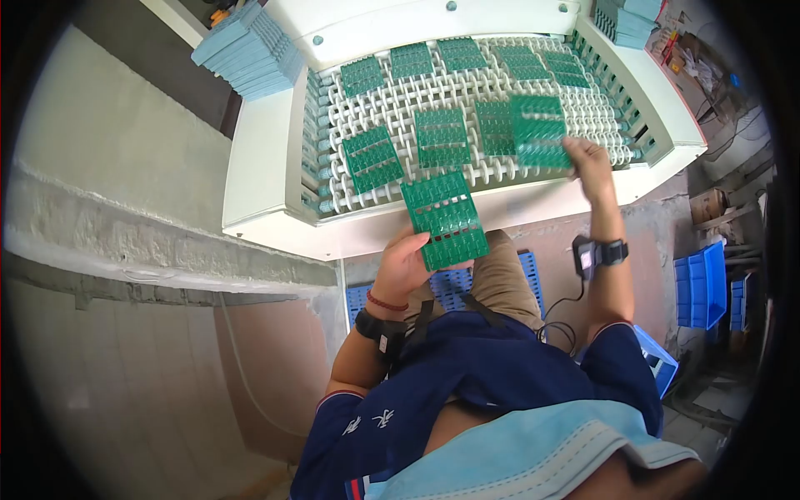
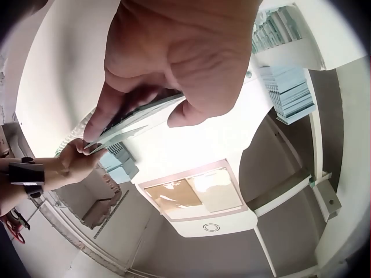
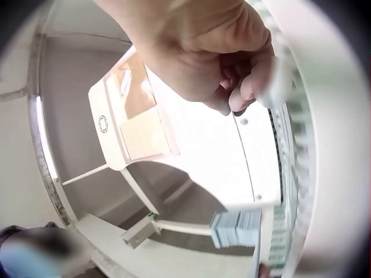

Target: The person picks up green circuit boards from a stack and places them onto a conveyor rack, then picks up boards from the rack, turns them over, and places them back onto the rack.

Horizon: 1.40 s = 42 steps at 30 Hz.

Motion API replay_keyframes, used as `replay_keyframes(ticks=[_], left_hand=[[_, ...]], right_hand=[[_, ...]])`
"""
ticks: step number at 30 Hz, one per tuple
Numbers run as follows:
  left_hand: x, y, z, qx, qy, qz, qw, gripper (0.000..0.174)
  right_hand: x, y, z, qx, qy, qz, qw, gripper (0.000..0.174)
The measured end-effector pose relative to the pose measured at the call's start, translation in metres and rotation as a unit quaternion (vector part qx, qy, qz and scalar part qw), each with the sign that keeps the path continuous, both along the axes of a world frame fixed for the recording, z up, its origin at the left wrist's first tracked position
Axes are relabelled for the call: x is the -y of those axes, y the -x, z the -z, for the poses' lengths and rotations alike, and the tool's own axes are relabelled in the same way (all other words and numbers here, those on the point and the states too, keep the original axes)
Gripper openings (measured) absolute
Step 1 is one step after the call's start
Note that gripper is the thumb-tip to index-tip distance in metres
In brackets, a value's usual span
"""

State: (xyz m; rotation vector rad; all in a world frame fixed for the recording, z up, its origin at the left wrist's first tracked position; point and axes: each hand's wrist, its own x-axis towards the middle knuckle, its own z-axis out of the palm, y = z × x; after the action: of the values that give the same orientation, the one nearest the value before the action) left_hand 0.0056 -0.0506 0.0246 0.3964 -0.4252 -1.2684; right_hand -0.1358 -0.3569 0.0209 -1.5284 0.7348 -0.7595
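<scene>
In the head view my left hand [image 1: 406,265] grips a green circuit board [image 1: 446,221] by its lower left, thumb on the upper face, in front of the machine's near edge. The left wrist view shows this hand [image 2: 174,63] from close up, with the board [image 2: 136,119] nearly edge-on between thumb and fingers. My right hand [image 1: 590,162] pinches another green circuit board [image 1: 540,125] by its lower right corner, over the white roller conveyor [image 1: 392,102]. That board overlaps one lying board [image 1: 495,129]. Curled fingertips of the right hand [image 3: 232,69] show in the right wrist view.
Several more green boards, including a tilted one [image 1: 372,160], lie in two rows on the rollers. Stacks of light blue racks [image 1: 250,52] stand on the machine's left side, others [image 1: 625,21] on its right. Blue crates [image 1: 700,285] sit on the floor at right.
</scene>
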Motion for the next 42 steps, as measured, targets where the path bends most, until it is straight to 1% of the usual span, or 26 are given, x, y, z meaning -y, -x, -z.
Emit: replay_keyframes(ticks=[1,3,4,6,7,9,10,11,13,14,16,17,19,21,24,25,27,29,32,33,35,37,38,39,40,42], left_hand=[[-0.003,0.0,0.001,0.0,0.003,0.001,1.0,0.041],[-0.007,0.004,0.003,0.01,-0.043,-0.026,0.999,0.04],[-0.007,0.004,0.007,0.01,-0.041,-0.024,0.999,0.04],[-0.005,0.002,0.011,0.077,-0.041,-0.024,0.996,0.038],[-0.004,0.002,0.01,0.078,-0.037,-0.026,0.996,0.038],[-0.005,0.005,0.009,0.077,-0.078,-0.055,0.992,0.036],[-0.005,0.006,0.009,0.075,-0.081,-0.056,0.992,0.036],[-0.002,0.006,0.009,0.083,-0.095,-0.068,0.99,0.035],[0.005,0.006,0.009,0.095,-0.107,-0.074,0.987,0.035],[0.008,0.007,0.009,0.108,-0.116,-0.075,0.984,0.035],[0.011,0.009,0.008,0.122,-0.123,-0.076,0.982,0.036],[0.011,0.01,0.007,0.118,-0.12,-0.088,0.982,0.036],[0.009,0.011,0.007,0.115,-0.116,-0.1,0.981,0.036],[0.003,0.008,0.006,0.095,-0.11,-0.109,0.983,0.036],[0.0,0.001,0.003,0.099,-0.146,-0.093,0.98,0.037],[0.011,0.002,0.005,0.097,-0.144,-0.092,0.98,0.037],[0.053,0.014,0.017,0.057,-0.092,-0.136,0.985,0.035],[0.092,0.026,0.027,0.044,-0.042,-0.16,0.985,0.036],[0.094,0.029,0.019,0.082,-0.061,-0.156,0.982,0.036],[0.083,0.029,0.024,0.078,-0.076,-0.147,0.983,0.036],[0.07,0.003,0.022,0.127,-0.065,-0.151,0.978,0.036],[0.057,-0.008,0.011,0.1,-0.064,-0.152,0.981,0.035],[0.053,-0.014,0.013,0.133,-0.073,-0.157,0.976,0.035],[0.045,-0.017,0.016,0.162,-0.089,-0.16,0.97,0.035],[0.039,-0.021,0.016,0.155,-0.1,-0.156,0.97,0.035],[0.03,-0.026,0.011,0.226,-0.2,-0.221,0.927,0.034]], right_hand=[[0.02,0.003,-0.003,-0.039,0.038,0.035,0.998,0.027],[0.05,0.007,-0.009,-0.178,0.139,0.034,0.974,0.029],[0.052,0.009,-0.006,-0.179,0.14,0.036,0.973,0.029],[0.05,0.004,-0.005,-0.24,0.37,0.148,0.885,0.031],[0.046,0.003,-0.009,-0.238,0.374,0.147,0.884,0.031],[0.021,0.004,-0.011,-0.186,0.322,0.131,0.919,0.035],[0.007,0.003,-0.007,-0.149,0.284,0.079,0.944,0.037],[-0.014,0.0,-0.001,-0.026,0.192,-0.041,0.98,0.035],[-0.068,-0.003,-0.012,-0.094,0.043,-0.188,0.977,0.028],[-0.089,-0.006,-0.006,-0.076,-0.019,-0.256,0.963,0.028],[-0.117,-0.011,-0.003,-0.086,-0.108,-0.289,0.947,0.023],[-0.115,-0.011,-0.002,-0.086,-0.108,-0.288,0.948,0.023],[-0.101,-0.011,-0.002,-0.073,-0.093,-0.238,0.964,0.023],[-0.066,-0.005,-0.003,-0.02,-0.031,-0.146,0.989,0.023],[-0.006,0.003,-0.015,0.016,-0.095,-0.05,0.994,0.025],[0.011,0.001,-0.011,0.016,-0.094,-0.014,0.995,0.023],[0.034,-0.012,0.008,0.004,-0.018,0.049,0.999,0.022],[0.025,-0.036,0.017,0.114,0.036,0.121,0.985,0.024],[0.02,-0.044,0.019,0.116,0.064,0.149,0.98,0.025],[0.031,-0.034,0.022,0.141,0.0,0.123,0.982,0.026],[0.049,-0.011,0.013,0.114,0.054,0.179,0.976,0.028],[0.079,0.011,0.006,0.087,0.081,0.231,0.966,0.031],[0.116,0.028,0.014,-0.07,0.136,0.258,0.954,0.039],[0.14,0.036,0.018,-0.173,0.249,0.293,0.907,0.045],[0.145,0.042,0.012,-0.238,0.269,0.259,0.897,0.046],[0.154,0.048,0.018,-0.378,0.337,0.207,0.837,0.044]])
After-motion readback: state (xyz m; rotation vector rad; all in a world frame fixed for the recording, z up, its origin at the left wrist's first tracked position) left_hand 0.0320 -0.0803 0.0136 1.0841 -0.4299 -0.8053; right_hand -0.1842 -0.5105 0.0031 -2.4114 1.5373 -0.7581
